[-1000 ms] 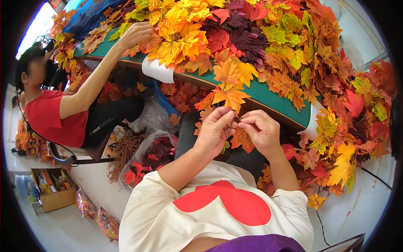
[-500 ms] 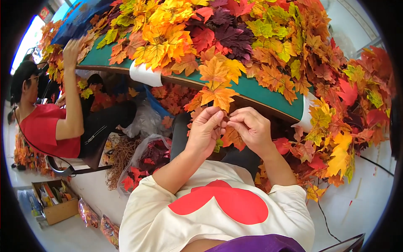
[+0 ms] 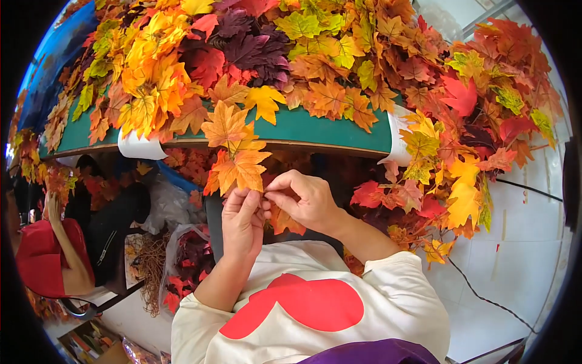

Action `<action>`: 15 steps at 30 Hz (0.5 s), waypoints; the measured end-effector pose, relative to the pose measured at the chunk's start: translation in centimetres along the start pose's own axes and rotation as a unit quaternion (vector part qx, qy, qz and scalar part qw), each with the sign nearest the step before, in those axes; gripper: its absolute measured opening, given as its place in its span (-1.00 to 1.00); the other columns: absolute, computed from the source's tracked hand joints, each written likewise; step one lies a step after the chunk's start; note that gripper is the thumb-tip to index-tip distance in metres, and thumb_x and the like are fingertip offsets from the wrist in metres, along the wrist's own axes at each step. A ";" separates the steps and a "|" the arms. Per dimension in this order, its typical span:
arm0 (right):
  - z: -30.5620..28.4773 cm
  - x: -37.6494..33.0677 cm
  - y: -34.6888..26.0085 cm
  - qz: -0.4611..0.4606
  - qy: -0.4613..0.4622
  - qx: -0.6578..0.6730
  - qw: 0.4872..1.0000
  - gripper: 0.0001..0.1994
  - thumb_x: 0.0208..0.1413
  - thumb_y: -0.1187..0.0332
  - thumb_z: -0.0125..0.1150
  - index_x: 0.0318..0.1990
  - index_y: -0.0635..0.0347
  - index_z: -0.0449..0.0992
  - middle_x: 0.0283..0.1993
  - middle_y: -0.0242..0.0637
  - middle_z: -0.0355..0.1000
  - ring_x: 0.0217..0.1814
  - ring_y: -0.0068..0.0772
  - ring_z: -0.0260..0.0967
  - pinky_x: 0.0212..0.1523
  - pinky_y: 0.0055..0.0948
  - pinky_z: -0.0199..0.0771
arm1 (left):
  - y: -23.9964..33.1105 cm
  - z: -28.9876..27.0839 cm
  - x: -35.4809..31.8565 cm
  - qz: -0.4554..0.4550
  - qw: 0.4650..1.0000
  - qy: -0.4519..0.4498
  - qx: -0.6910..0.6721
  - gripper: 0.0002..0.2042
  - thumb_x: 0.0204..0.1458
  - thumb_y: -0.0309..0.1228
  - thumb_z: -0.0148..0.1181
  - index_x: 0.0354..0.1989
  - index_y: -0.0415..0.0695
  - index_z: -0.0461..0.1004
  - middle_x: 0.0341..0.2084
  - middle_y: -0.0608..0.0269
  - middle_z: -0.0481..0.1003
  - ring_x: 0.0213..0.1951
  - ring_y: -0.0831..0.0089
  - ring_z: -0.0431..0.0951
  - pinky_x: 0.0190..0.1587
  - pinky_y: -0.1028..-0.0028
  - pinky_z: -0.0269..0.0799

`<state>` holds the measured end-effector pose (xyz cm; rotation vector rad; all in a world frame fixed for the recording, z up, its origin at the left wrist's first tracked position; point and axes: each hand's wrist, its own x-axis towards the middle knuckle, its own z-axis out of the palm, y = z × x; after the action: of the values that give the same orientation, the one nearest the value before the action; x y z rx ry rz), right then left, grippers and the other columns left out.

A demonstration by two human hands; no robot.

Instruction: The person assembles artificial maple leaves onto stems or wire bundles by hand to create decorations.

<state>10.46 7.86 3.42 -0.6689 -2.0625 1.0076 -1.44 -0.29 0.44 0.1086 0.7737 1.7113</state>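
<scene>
Both hands [image 3: 242, 221] [image 3: 306, 200] pinching orange leaf sprig [image 3: 236, 155], stem hidden by fingers [image 3: 282, 194]

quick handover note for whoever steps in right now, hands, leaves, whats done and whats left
Left hand: fingers up, holding the base of an orange leaf sprig in front of the chest.
Right hand: fingertips pinching at the same base, touching the left hand's fingers.
Things: the green table ahead is heaped with loose leaves in orange, yellow, red and purple; more spill down its right end. A clear bag of red leaves sits low on the left, beside a seated person in a red top.
Done: one sprig picked up and in hand.
Left: the big pile on the table looks unhandled.
</scene>
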 end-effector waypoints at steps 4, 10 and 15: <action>0.1 0.1 0.2 -0.062 0.000 -0.028 0.998 -0.82 -0.19 0.55 0.24 -0.38 0.22 0.39 -0.47 -0.26 0.40 -0.46 -0.29 0.41 -0.47 -0.45 0.39 | -0.3 0.0 -0.3 -0.002 1.000 -0.002 0.008 -0.96 0.05 -0.50 0.04 -0.32 -0.11 0.38 -0.45 0.33 0.46 -0.47 0.57 0.47 -0.44 0.61 0.40; 0.5 -0.3 1.0 -0.054 -0.008 -0.014 0.998 -0.81 -0.20 0.64 0.23 -0.40 0.24 0.38 -0.51 -0.27 0.40 -0.55 -0.42 0.41 -0.56 -0.57 0.38 | -0.7 -0.8 -0.3 -0.021 1.000 -0.016 -0.001 -0.91 0.05 -0.49 0.04 -0.27 -0.15 0.38 -0.42 0.30 0.47 -0.46 0.58 0.46 -0.42 0.62 0.40; 1.1 -1.1 1.6 -0.032 0.008 0.003 0.999 -0.77 -0.27 0.62 0.26 -0.39 0.22 0.40 -0.47 -0.30 0.42 -0.49 -0.32 0.39 -0.48 -0.48 0.37 | -0.6 -0.8 -0.4 -0.029 0.999 -0.018 0.019 -0.90 0.05 -0.48 0.05 -0.26 -0.17 0.40 -0.43 0.28 0.47 -0.47 0.57 0.46 -0.42 0.61 0.41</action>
<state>10.43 7.46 1.23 -0.6020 -2.0533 0.9669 -1.19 -0.92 -0.38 0.1411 0.7762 1.6371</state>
